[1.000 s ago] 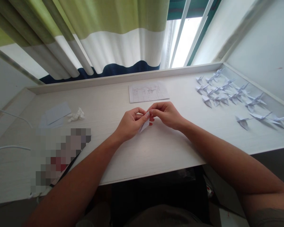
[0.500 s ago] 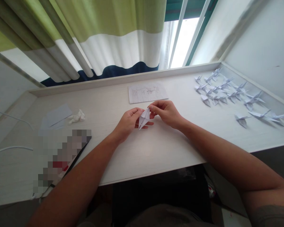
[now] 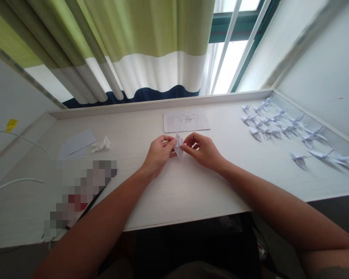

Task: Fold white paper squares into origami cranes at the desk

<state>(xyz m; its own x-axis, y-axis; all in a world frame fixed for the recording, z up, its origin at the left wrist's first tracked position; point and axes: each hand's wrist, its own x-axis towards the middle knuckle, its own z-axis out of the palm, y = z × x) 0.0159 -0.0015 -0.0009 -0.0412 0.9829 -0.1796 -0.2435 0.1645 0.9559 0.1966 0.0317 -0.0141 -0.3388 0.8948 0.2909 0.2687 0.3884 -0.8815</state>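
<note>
Midway along the desk (image 3: pixel 203 190), between back and front edges: both hands at work on one small folded paper (image 3: pixel 178 149). Left hand (image 3: pixel 159 154) grips its left side, thumb on top, other fingers partly hidden beneath. Right hand (image 3: pixel 204 149) pinches the right side between thumb and fingertips, remaining fingers curled. Paper white, narrow, pointed at both ends, one point toward the back edge, one toward the front. Whether it touches the desktop, cannot tell.

Just beyond the hands, toward the back edge: a form (image 3: pixel 186 121), ruled in a grid, writing too small to read.

Along the right edge, up into the back right corner: many white paper cranes (image 3: pixel 291 130), loosely clustered, some overlapping; a few lie apart from the rest, nearer the front right corner.

Left part of the desk: flat white sheets (image 3: pixel 80 142), overlapping, with a crumpled tissue (image 3: pixel 102 144) just beside them. Nearer the front left corner, a pixelated object (image 3: pixel 88 190), details unreadable. White cables (image 3: pixel 20 181) at the left edge.

Behind the back edge hangs a banded curtain (image 3: pixel 151 35), green, white and dark blue.
</note>
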